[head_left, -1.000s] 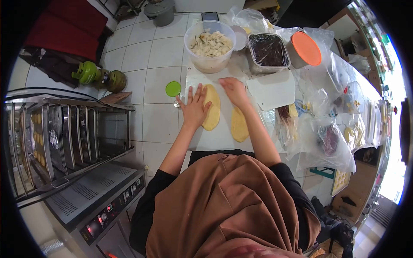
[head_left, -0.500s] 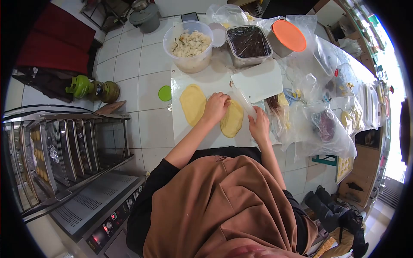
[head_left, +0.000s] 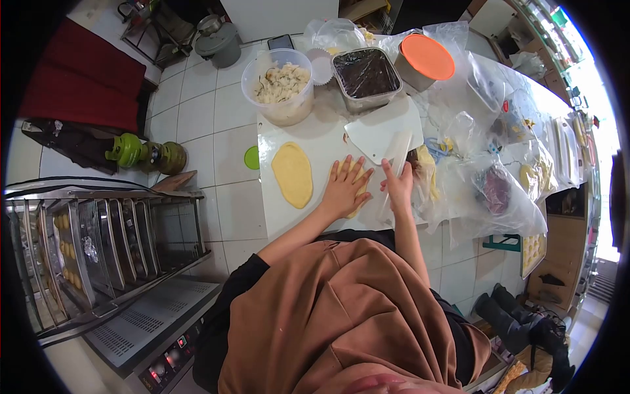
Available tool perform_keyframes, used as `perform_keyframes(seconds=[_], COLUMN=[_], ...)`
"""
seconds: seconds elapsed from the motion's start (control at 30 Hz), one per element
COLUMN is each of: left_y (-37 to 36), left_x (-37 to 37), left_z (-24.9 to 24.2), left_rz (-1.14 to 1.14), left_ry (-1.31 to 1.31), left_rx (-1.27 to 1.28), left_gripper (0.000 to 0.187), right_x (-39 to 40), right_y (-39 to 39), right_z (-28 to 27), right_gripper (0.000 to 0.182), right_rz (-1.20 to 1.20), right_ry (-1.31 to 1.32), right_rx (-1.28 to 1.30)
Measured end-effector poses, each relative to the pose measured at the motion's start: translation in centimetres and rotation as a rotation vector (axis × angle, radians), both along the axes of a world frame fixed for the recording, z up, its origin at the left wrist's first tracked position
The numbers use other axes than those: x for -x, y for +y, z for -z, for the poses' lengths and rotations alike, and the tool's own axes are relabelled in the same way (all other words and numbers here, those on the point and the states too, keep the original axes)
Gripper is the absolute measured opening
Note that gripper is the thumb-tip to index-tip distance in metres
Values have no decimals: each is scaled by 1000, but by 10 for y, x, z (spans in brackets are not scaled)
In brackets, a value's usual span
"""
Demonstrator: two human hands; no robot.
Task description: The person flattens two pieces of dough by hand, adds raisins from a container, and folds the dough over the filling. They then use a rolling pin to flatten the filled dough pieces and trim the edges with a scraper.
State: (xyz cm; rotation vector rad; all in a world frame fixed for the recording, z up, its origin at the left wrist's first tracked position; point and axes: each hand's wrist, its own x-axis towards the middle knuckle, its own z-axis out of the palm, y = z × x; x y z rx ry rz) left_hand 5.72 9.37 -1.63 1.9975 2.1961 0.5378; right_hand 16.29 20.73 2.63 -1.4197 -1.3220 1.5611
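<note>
Fingers spread, my left hand (head_left: 343, 190) lies flat over a yellow piece of dough (head_left: 355, 211), hiding most of it. My right hand (head_left: 399, 188) is closed around a whitish rolling pin (head_left: 399, 150), which stands slanted to the right of that dough. A second flattened oval of dough (head_left: 292, 175) rests on the white work surface (head_left: 315, 141) to the left of my left hand. Beyond the rolling pin lies a white flat board (head_left: 387, 129).
At the back are a tub of pale crumbly filling (head_left: 282, 85), a metal tin of dark filling (head_left: 366, 72) and an orange-lidded container (head_left: 426, 58). Plastic bags (head_left: 485, 184) cover the right side. A tray rack (head_left: 111, 243) stands at the left.
My left hand has gone from bent fingers at the dough's upper edge to lying spread across it. The rolling pin has swung round to slant the other way in my right hand.
</note>
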Motion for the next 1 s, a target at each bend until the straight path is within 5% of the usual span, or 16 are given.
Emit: perform_keyframes(seconds=[0.27, 0.37, 0.5, 0.7, 0.8, 1.0], left_y=[-5, -16, -29, -27, -30, -39], left_x=[-5, -11, -15, -16, -14, -18], left_z=[6, -17, 4, -9, 8, -4], left_rz=[-83, -82, 139, 168, 215, 79], left_ry=[-143, 43, -34, 2, -29, -329], left_rx=[-141, 73, 62, 64, -53, 203], left_gripper=[66, 69, 73, 69, 69, 66], right_x=[18, 4, -26, -53, -59, -67], right_y=[21, 33, 65, 127, 169, 208], right_z=[-5, -47, -65, -82, -63, -11], right_gripper=[29, 26, 27, 31, 33, 46], right_rz=[204, 240, 346, 524, 640, 597], right_ry=[204, 164, 73, 172, 153, -69], right_rx=[-221, -323, -438, -494, -483, -379])
